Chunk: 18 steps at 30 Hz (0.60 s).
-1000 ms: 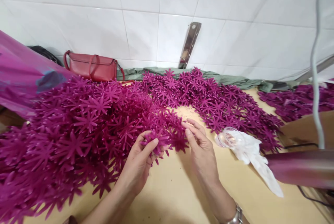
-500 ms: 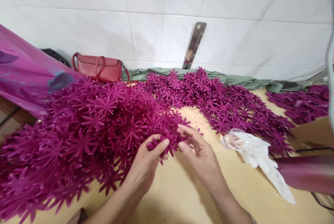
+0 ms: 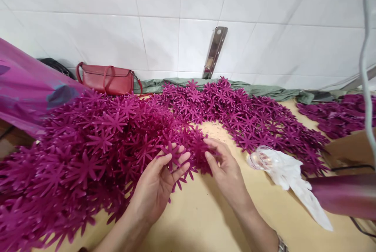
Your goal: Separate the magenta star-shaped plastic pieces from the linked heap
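Note:
My left hand (image 3: 157, 185) is turned palm up, with a purple star-shaped artificial flower piece (image 3: 172, 154) held between its thumb and fingers. Just to the right, the thumb and forefinger of my right hand (image 3: 227, 173) close on the edge of another purple flower piece (image 3: 200, 151); the exact contact is partly hidden among the petals. Both hands are over the near edge of a big heap of the same long-petalled flower pieces (image 3: 96, 142), which fills the left side of the table.
More flower pieces (image 3: 249, 118) spread along the back of the pale table (image 3: 190, 220). To the right lie a crumpled white glove-like cloth (image 3: 289, 173) and a separate purple pile (image 3: 343, 115). A red handbag (image 3: 107, 79) and a metal strip (image 3: 215, 52) rest by the tiled wall.
My left hand has shifted slightly left and its fingers have spread out under the flower piece. My right hand's fingers have come to the petals beside it. The view has moved a little.

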Each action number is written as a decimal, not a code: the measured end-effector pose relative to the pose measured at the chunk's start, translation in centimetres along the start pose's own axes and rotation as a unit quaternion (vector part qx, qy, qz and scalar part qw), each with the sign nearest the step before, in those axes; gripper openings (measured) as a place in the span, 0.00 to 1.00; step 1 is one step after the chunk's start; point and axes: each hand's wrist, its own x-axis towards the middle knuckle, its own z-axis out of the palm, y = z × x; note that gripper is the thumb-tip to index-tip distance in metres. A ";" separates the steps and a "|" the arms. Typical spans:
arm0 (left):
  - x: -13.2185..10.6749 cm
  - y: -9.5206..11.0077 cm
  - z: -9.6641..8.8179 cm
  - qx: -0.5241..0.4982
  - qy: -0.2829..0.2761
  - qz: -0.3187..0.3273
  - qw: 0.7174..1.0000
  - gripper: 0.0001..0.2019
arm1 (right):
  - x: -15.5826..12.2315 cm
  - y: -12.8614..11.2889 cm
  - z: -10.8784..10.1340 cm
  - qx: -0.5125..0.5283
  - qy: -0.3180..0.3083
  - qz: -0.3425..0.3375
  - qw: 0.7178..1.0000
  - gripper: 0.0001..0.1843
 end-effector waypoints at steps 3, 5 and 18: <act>0.2 -0.4 0.2 0.025 -0.024 -0.013 0.999 0.10 | -0.3 -0.5 -0.3 -0.059 0.052 -0.066 0.995 0.14; 0.4 -0.8 0.3 0.040 -0.030 -0.024 0.998 0.10 | -0.7 -1.0 -0.5 -0.060 0.032 -0.072 0.995 0.12; 0.9 -3.3 0.3 0.134 -0.065 0.003 0.989 0.18 | -1.5 -1.8 1.0 0.134 -0.080 0.068 0.985 0.14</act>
